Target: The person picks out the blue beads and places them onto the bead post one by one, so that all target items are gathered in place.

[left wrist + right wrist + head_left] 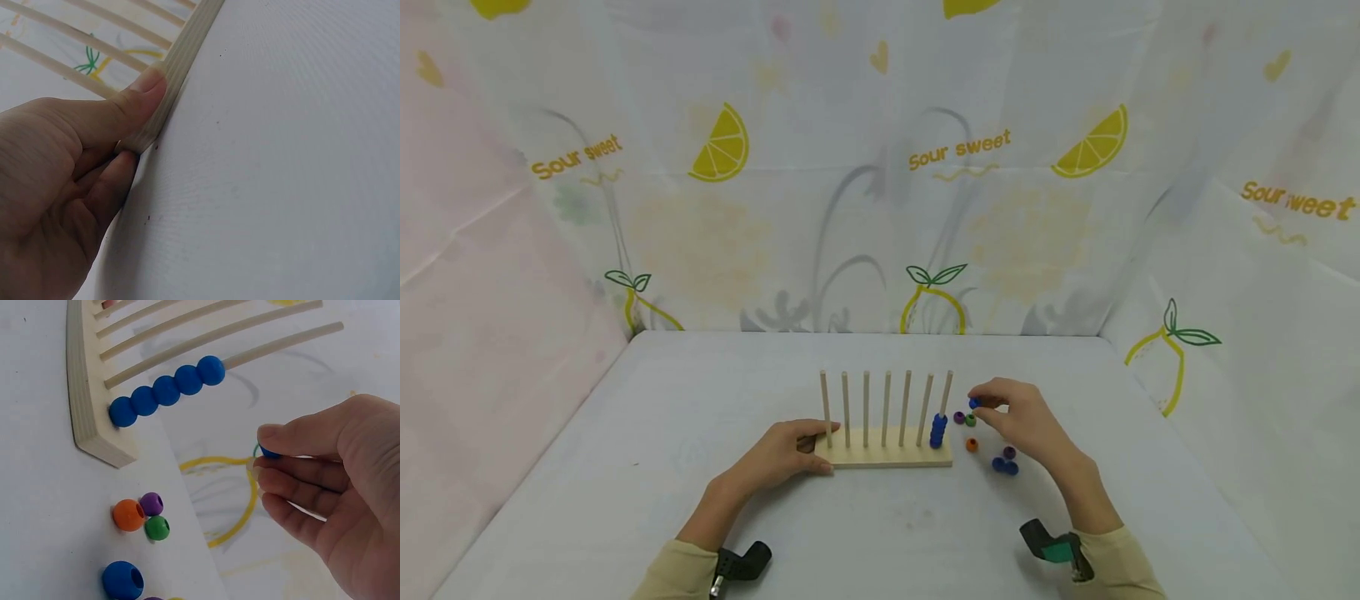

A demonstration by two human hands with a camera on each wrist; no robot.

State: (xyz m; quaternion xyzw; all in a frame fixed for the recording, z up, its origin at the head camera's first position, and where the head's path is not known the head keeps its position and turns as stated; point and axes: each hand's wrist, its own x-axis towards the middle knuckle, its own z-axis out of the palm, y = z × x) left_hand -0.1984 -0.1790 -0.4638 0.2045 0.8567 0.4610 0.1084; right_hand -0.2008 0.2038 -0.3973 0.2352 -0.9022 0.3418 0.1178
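Your R grip [1021, 421] is pinching a blue bead [974, 402], thumb + index clamped on it w/ only a bead's width of gap. In the R wrist cam your fingers are covering most of it, so just a sliver of blue is showing. That bead is hanging off to the R of the end peg [947, 390], near it but apart.

Your L grip [778, 454] is clamping the L end of the wooden rack [880, 457], thumb on the front edge, fingers around the end/back side. Rack's sitting upright mid-counter [625, 500] w/ 7 pegs sticking up, & the R-most one is carrying a stack [166, 391] of 5 blue beads, top part of the peg showing bare.

Other stuff: loose beads are lying off the rack's R end. A purple bead [958, 417] & a green bead [971, 420] are sitting side by side nearest your R fingertips, so they're the closest clutter. An orange bead [972, 445] is lying a bit nearer you, then a 2nd purple one [1009, 452] is sitting just beside a blue pair [1004, 467] by your R forearm. Behind it all, a lemon-print cloth [820, 225] is hanging as backdrop.
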